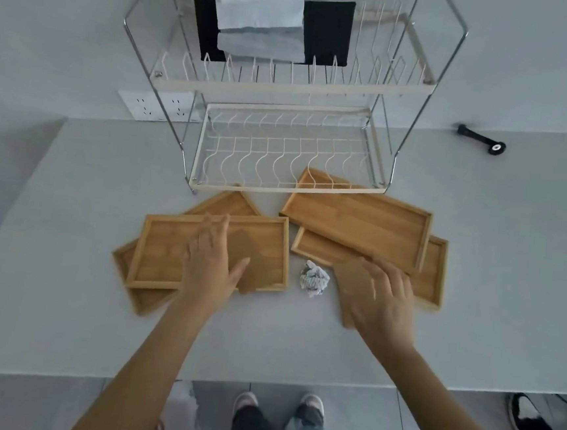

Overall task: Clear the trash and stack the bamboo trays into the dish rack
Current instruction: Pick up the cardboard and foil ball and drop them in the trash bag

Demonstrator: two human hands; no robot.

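Several bamboo trays lie on the grey counter in two overlapping piles. The left pile's top tray (169,249) rests across another tray (141,296). The right pile's top tray (360,221) reaches under the dish rack's lower tier (277,187). A crumpled paper ball (314,279) sits between the piles. My left hand (210,266) hovers flat over the left top tray, fingers spread. My right hand (377,298) is spread over the near corner of the right pile, right of the paper ball. Neither hand holds anything.
The two-tier wire dish rack's upper tier (286,88) carries black and white cloths (264,24). A wall socket (158,104) is behind the rack's left leg. A black tool (484,139) lies far right. The counter's near edge (260,381) is above my shoes.
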